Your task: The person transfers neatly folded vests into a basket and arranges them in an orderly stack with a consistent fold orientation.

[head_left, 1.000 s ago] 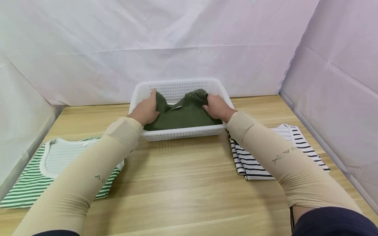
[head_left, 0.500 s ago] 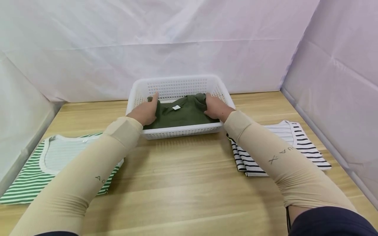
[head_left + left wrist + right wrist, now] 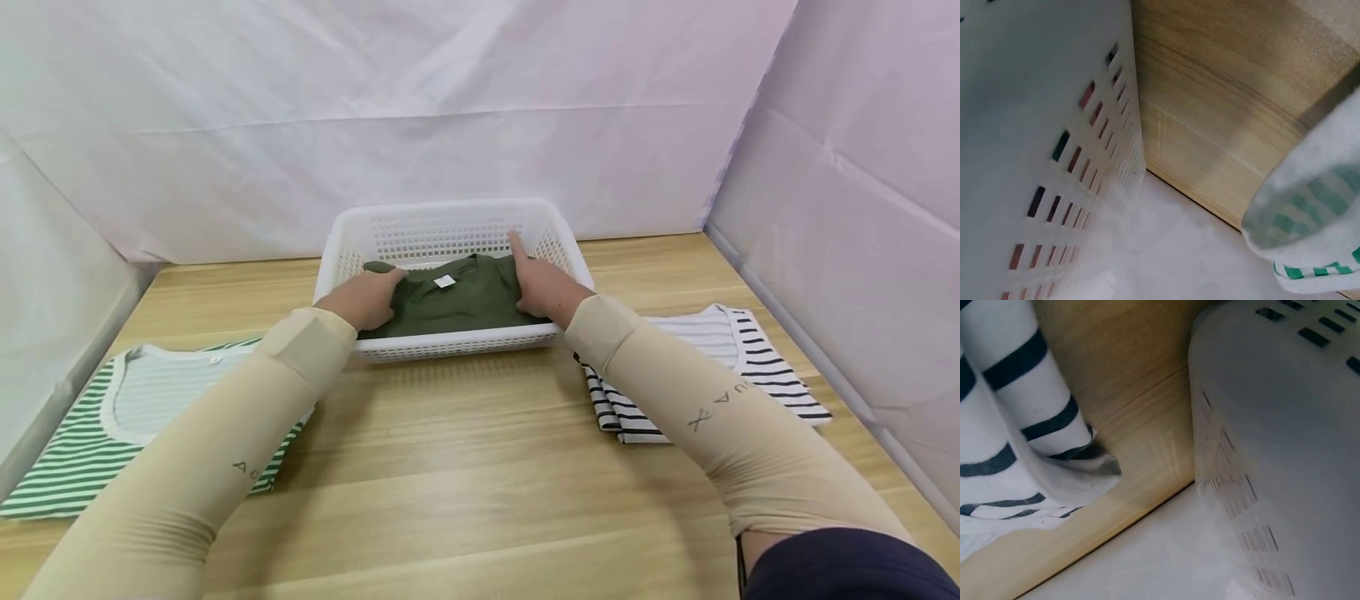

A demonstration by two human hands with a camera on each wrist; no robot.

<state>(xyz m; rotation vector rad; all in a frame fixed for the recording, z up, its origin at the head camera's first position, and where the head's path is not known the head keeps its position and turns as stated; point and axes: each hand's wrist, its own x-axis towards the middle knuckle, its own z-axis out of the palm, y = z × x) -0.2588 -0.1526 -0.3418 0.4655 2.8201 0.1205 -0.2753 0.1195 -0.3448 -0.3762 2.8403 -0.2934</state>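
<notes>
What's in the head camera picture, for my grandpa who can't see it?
A person's left hand and right hand touch a dark green shirt inside a white basket. A green-striped shirt lies on the wooden table to the left, a black-striped shirt to the right.

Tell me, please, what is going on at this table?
A person's left hand and right hand touch opposite sides of a dark green garment inside a white basket; whether they grip it is unclear. A green-striped garment lies on the table to the left, a black-striped garment to the right.
</notes>
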